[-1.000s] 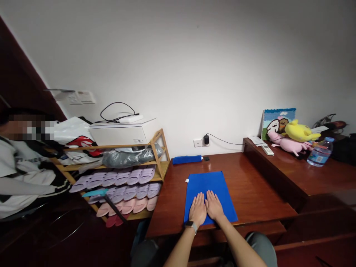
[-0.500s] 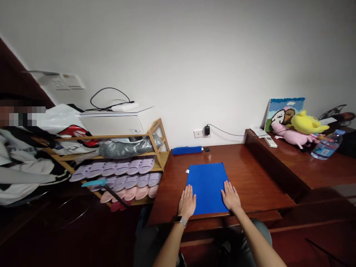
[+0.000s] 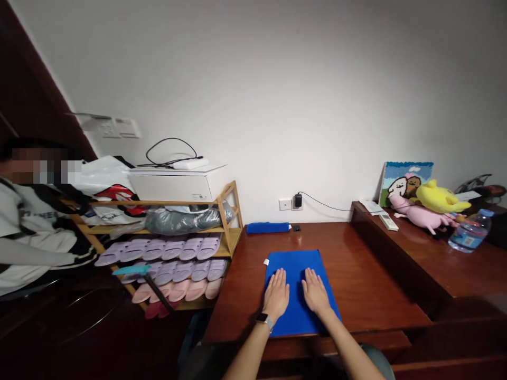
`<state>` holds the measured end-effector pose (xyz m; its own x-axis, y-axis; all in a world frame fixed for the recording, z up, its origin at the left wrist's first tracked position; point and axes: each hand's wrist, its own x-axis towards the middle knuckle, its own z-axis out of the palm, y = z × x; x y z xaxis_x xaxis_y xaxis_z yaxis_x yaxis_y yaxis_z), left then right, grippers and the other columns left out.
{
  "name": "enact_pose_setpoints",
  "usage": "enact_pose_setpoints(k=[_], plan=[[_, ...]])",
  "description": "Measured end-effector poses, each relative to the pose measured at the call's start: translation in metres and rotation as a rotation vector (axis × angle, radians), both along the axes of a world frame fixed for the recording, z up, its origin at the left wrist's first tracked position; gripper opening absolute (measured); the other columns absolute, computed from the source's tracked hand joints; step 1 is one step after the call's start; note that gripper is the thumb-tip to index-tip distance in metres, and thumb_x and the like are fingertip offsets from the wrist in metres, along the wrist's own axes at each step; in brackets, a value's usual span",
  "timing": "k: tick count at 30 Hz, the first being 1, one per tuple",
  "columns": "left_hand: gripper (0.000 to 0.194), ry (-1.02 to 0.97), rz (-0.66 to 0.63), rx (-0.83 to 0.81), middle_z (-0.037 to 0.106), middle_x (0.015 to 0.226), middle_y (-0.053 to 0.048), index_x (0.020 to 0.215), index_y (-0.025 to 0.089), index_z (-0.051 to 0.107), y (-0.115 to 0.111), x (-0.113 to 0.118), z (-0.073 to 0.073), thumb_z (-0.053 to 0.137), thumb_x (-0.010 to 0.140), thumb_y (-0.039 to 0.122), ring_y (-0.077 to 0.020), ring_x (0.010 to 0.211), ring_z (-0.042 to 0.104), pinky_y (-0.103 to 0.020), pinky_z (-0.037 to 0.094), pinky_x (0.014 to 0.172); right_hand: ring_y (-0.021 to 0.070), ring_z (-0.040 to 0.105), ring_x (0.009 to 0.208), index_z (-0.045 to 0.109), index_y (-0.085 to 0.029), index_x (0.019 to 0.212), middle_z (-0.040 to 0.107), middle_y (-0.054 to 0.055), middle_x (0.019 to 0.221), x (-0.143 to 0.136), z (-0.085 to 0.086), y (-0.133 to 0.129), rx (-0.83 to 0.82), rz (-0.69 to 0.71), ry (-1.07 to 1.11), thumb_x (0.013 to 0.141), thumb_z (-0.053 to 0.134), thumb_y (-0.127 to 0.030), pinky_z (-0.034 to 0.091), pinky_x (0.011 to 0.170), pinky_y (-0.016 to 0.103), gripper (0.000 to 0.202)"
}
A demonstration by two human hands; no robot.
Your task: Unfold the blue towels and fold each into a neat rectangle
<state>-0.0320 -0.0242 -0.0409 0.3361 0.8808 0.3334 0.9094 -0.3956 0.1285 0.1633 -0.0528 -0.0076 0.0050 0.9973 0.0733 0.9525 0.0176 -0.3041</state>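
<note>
A blue cloth [image 3: 296, 285] lies flat on the brown wooden table [image 3: 368, 285], with a small white tag at its upper left edge. My left hand [image 3: 277, 295] rests palm down on the cloth's left part, fingers stretched forward, a watch on the wrist. On the right part of the cloth, my right hand [image 3: 315, 291] also lies flat with its fingers extended. Neither hand grips anything. Behind, near the wall, is a folded blue cloth [image 3: 268, 228].
Slippers [image 3: 170, 272] fill a wooden rack at left, topped by a white box [image 3: 174, 184]. A person [image 3: 35, 232] sits at far left. The raised right surface holds a remote [image 3: 388, 222], plush toys [image 3: 439, 198], a picture and a bottle [image 3: 471, 232].
Both hands have moved inward from the cloth's side edges and now lie closer together on it. The camera view has shifted slightly, so the table appears lower.
</note>
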Motion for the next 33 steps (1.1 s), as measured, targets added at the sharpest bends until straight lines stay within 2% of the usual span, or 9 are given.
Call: enact_pose_setpoints(k=[3, 6, 9, 12, 17, 21, 29, 31, 33], plan=[[0.061, 0.029, -0.030, -0.086, 0.042, 0.172, -0.013, 0.165, 0.011, 0.045, 0.024, 0.019, 0.002, 0.025, 0.110, 0.027, -0.0257, 0.162, 0.037, -0.049, 0.035, 0.133, 0.0243, 0.026, 0.165, 0.039, -0.010, 0.168, 0.034, 0.010, 0.175, -0.026, 0.005, 0.028, 0.012, 0.101, 0.019, 0.109, 0.022, -0.036, 0.021, 0.136, 0.043, 0.066], [0.061, 0.031, -0.010, -0.112, 0.043, 0.172, -0.011, 0.166, 0.015, 0.044, 0.042, 0.023, -0.013, 0.025, 0.109, 0.027, -0.0247, 0.161, 0.038, -0.048, 0.035, 0.133, 0.0238, 0.025, 0.166, 0.038, -0.011, 0.169, 0.032, 0.009, 0.175, -0.034, -0.007, 0.048, -0.047, 0.136, 0.010, 0.109, 0.025, -0.036, 0.021, 0.136, 0.043, 0.067], [0.061, 0.025, 0.046, -0.093, 0.043, 0.172, -0.010, 0.167, 0.019, 0.043, 0.052, 0.012, -0.030, 0.028, 0.109, 0.030, -0.0258, 0.161, 0.039, -0.051, 0.035, 0.133, 0.0237, 0.022, 0.166, 0.033, -0.013, 0.171, 0.028, 0.009, 0.177, -0.022, -0.025, 0.055, -0.054, 0.111, -0.001, 0.110, 0.025, -0.042, 0.019, 0.137, 0.046, 0.068], [0.061, 0.015, 0.125, -0.093, 0.042, 0.173, -0.012, 0.167, 0.017, 0.043, 0.057, -0.008, -0.037, 0.027, 0.109, 0.031, -0.0269, 0.162, 0.038, -0.052, 0.034, 0.133, 0.0233, 0.020, 0.167, 0.030, -0.013, 0.172, 0.025, 0.009, 0.178, 0.005, -0.036, 0.055, -0.065, 0.031, -0.028, 0.110, 0.025, -0.045, 0.016, 0.137, 0.046, 0.069], [0.062, -0.010, 0.187, -0.090, 0.040, 0.174, -0.012, 0.168, 0.018, 0.041, 0.063, -0.033, -0.037, 0.026, 0.110, 0.031, -0.0266, 0.163, 0.036, -0.051, 0.032, 0.133, 0.0251, 0.021, 0.167, 0.028, -0.008, 0.172, 0.024, 0.011, 0.178, 0.062, -0.043, 0.052, -0.091, -0.099, -0.028, 0.110, 0.023, -0.046, 0.017, 0.137, 0.047, 0.072], [0.063, -0.025, 0.180, -0.082, 0.041, 0.173, -0.014, 0.168, 0.014, 0.040, 0.061, -0.032, -0.033, 0.026, 0.109, 0.031, -0.0290, 0.163, 0.036, -0.054, 0.033, 0.133, 0.0274, 0.022, 0.167, 0.029, -0.005, 0.171, 0.023, 0.013, 0.178, 0.080, -0.047, 0.050, -0.073, -0.117, -0.011, 0.109, 0.018, -0.049, 0.017, 0.137, 0.049, 0.076], [0.065, -0.081, 0.206, -0.020, 0.044, 0.172, -0.017, 0.170, 0.013, 0.036, 0.057, -0.029, -0.029, 0.026, 0.110, 0.036, -0.0293, 0.161, 0.040, -0.052, 0.036, 0.131, 0.0299, 0.023, 0.167, 0.033, -0.005, 0.170, 0.027, 0.016, 0.177, 0.071, -0.045, 0.049, -0.045, -0.128, -0.038, 0.109, 0.019, -0.049, 0.019, 0.135, 0.053, 0.077], [0.065, -0.092, 0.166, 0.037, 0.042, 0.173, -0.016, 0.171, 0.013, 0.033, 0.062, -0.021, -0.026, 0.025, 0.111, 0.038, -0.0286, 0.162, 0.038, -0.052, 0.035, 0.132, 0.0291, 0.021, 0.167, 0.032, -0.006, 0.170, 0.025, 0.015, 0.178, 0.058, -0.039, 0.056, -0.005, -0.096, -0.058, 0.109, 0.019, -0.049, 0.017, 0.136, 0.052, 0.076], [0.064, -0.079, 0.054, 0.062, 0.041, 0.174, -0.014, 0.171, 0.015, 0.031, 0.073, -0.007, -0.019, 0.025, 0.112, 0.037, -0.0272, 0.163, 0.036, -0.052, 0.034, 0.133, 0.0266, 0.019, 0.168, 0.031, -0.008, 0.171, 0.026, 0.013, 0.178, 0.038, -0.029, 0.070, 0.027, -0.026, -0.051, 0.110, 0.020, -0.047, 0.016, 0.137, 0.048, 0.073]])
